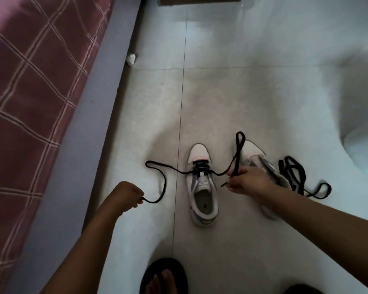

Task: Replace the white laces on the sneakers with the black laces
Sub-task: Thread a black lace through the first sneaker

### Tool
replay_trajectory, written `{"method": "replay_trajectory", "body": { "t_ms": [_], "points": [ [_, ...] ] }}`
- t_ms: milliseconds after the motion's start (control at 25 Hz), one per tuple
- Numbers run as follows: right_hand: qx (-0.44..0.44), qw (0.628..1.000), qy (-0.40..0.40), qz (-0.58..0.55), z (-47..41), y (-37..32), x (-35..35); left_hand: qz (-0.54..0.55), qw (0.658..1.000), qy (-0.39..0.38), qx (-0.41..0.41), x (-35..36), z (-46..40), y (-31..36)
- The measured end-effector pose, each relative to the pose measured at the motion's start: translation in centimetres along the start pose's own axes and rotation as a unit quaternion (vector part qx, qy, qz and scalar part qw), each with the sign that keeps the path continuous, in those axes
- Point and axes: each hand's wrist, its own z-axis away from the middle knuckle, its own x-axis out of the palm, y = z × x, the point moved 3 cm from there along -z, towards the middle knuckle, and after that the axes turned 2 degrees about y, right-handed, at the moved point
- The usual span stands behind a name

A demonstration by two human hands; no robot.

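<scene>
While each hand pinches a black lace (168,166) end — left hand (125,196), right hand (249,183) hiding second sneaker (253,151), spare lace (293,172) beside.

Both bare forearms reach forward and down, left hand (126,195) and right hand (248,182) with fingers curled, pinching.

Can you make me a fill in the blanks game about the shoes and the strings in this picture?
1. The left hand pinches the end of a ____ lace.
2. That lace runs through the sneaker standing ____.
3. The other sneaker lies on its ____.
4. A spare black lace rests on the ____.

Missing words: black; upright; side; floor
</scene>
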Motion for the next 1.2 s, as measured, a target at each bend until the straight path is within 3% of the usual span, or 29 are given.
{"method": "replay_trajectory", "body": {
  "t_ms": [120, 240, 400, 480, 640, 840, 960, 1120, 1200],
  "points": [
    [-0.044, 0.999, 0.003, 0.005, -1.1, 0.1, 0.8, 0.213, 0.963, -0.166, -0.018, 2.5, 1.0, -0.8],
    [-0.108, 0.994, -0.003, 0.021, -1.8, -0.7, 1.4, 0.407, 0.884, -0.226, -0.043, 4.7, 0.9, -0.4],
    [-0.115, 0.993, -0.032, 0.016, -2.1, -0.6, 2.1, 0.43, 0.864, -0.26, -0.041, 5.7, 0.4, 1.0],
    [-0.11, 0.993, -0.045, 0.015, -2.0, -0.6, 2.3, 0.457, 0.852, -0.255, -0.029, 5.7, 0.0, 1.8],
    [-0.102, 0.993, -0.058, 0.021, -1.9, -0.6, 2.1, 0.498, 0.85, -0.17, -0.025, 6.3, -1.2, 3.2],
    [-0.105, 0.992, -0.062, 0.026, -1.4, -0.4, 2.3, 0.581, 0.805, -0.111, -0.052, 7.5, -1.3, 4.8],
    [-0.107, 0.991, -0.056, 0.05, -1.3, -0.4, 2.5, 0.579, 0.812, -0.078, -0.013, 8.0, -0.8, 5.8],
    [-0.105, 0.992, -0.023, 0.07, -1.3, -0.2, 2.1, 0.447, 0.893, -0.006, 0.048, 8.5, -0.1, 6.4],
    [-0.102, 0.992, -0.018, 0.069, -1.2, -0.1, 2.1, 0.392, 0.916, 0.036, 0.076, 8.8, 0.2, 6.5]
  ]
}}
